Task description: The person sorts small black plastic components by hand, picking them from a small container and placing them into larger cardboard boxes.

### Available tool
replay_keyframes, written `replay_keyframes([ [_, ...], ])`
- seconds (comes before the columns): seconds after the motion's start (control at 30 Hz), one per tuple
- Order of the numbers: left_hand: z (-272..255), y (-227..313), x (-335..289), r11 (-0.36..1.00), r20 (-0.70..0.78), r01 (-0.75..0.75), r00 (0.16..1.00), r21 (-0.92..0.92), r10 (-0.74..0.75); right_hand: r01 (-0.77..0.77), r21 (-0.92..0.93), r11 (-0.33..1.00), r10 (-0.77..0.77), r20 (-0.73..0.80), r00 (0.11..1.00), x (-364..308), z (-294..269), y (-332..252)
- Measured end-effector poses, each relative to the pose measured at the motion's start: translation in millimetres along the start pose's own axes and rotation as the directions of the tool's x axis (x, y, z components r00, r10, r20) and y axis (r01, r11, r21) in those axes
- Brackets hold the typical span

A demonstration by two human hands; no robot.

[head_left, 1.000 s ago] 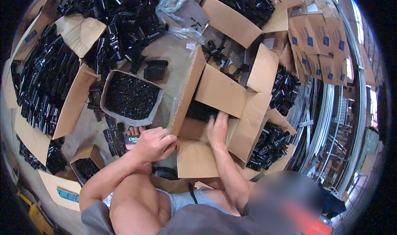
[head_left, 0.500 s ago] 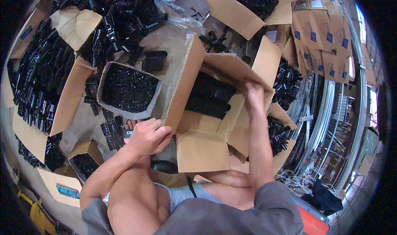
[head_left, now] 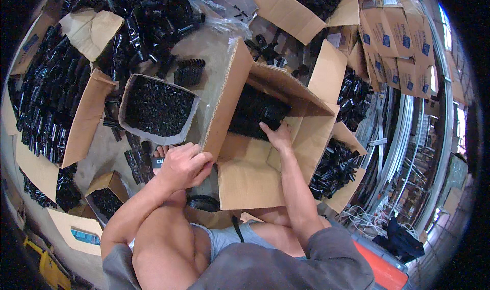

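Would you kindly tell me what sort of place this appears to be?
Probably a workshop or warehouse: a large heap of black parts, open cardboard boxes holding more, and long metal bars at the right.

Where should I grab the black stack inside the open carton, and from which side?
I'd take the black stack by its near right corner, coming from the near side: the carton's near flap lies open, while its far flap stands raised, and that exposed corner is where the right hand rests.
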State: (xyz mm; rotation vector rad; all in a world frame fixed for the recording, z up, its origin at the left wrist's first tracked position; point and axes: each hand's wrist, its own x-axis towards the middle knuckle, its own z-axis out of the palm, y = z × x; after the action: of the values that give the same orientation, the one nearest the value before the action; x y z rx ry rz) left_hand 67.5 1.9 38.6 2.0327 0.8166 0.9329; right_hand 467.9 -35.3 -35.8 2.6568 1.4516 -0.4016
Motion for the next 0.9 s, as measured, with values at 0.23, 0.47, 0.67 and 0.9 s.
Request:
replay_keyframes([
  [0.23, 1, -3, -6, 0.999, 0.005, 0.025, 1.0, -0.02, -0.025, -0.268, 0.177, 0.947, 0.235, 0.186, 0.954, -31, 6, -12],
  [0.47, -1, -1, -5, 0.999, -0.04, 0.033, 0.999, -0.006, -0.033, -0.404, 0.304, 0.863, 0.308, 0.317, 0.897, -27, 9, -22],
  [0.67, 0, -5, -8, 0.999, -0.036, 0.037, 0.999, -0.012, -0.038, -0.466, 0.246, 0.85, 0.431, 0.185, 0.883, -46, 19, -16],
  [0.9, -2, -3, -5, 0.999, -0.028, 0.027, 0.999, -0.024, -0.028, -0.507, 0.116, 0.854, 0.494, 0.124, 0.86, -39, 28, -21],
])
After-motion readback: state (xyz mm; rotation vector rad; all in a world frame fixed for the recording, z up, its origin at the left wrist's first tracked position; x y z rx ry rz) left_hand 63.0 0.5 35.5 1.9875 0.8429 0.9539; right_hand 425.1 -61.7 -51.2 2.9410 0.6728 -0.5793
